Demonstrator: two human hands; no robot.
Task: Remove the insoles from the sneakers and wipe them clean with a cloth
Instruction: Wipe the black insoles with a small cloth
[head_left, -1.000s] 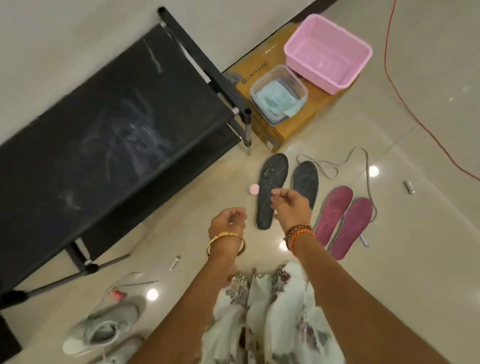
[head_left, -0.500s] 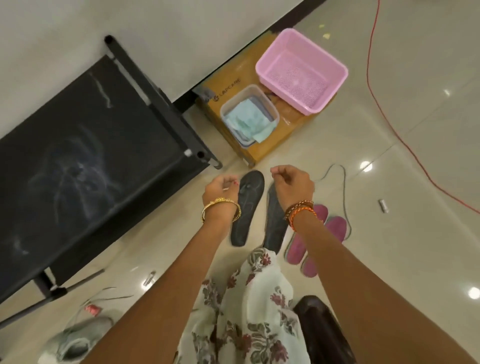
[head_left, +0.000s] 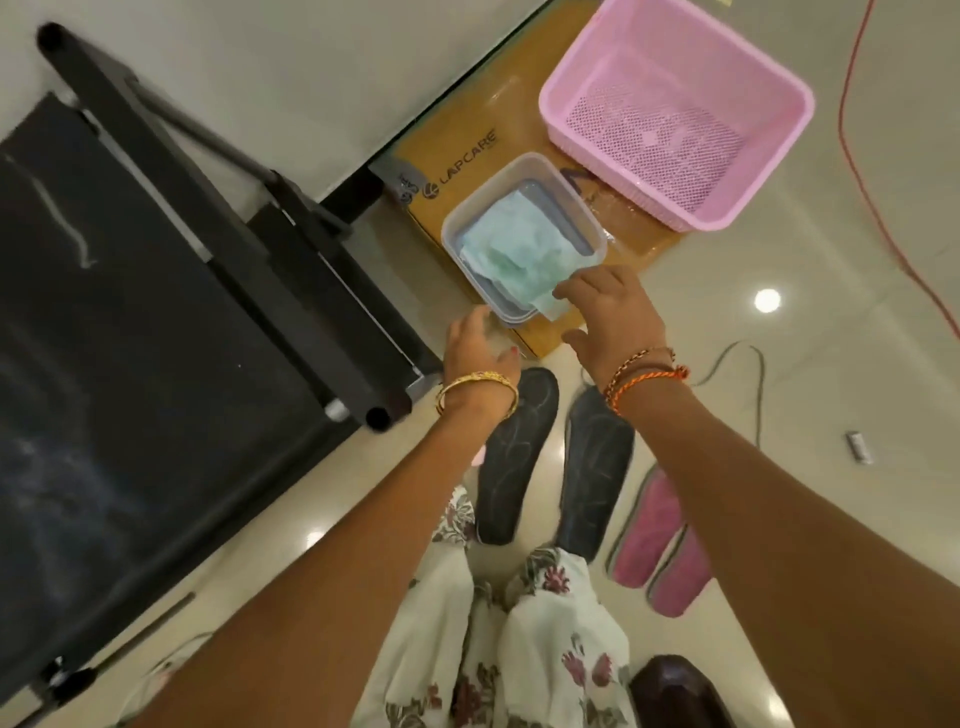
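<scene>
Glossy cream floor (head_left: 857, 364) (lamp glare), white wall (head_left: 311, 78), black table (head_left: 130, 338)

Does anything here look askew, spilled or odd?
Little stands out. The cloth hangs over the near rim of the clear tub, where the right hand touches it. Both black insoles show pale scuff marks. No spill is visible.

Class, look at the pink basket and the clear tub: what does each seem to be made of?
Pink basket: apparently moulded plastic, with a perforated mesh bottom and glossy rim.
Clear tub: likely translucent plastic; the pale green cloth inside shows through its wall.
</scene>
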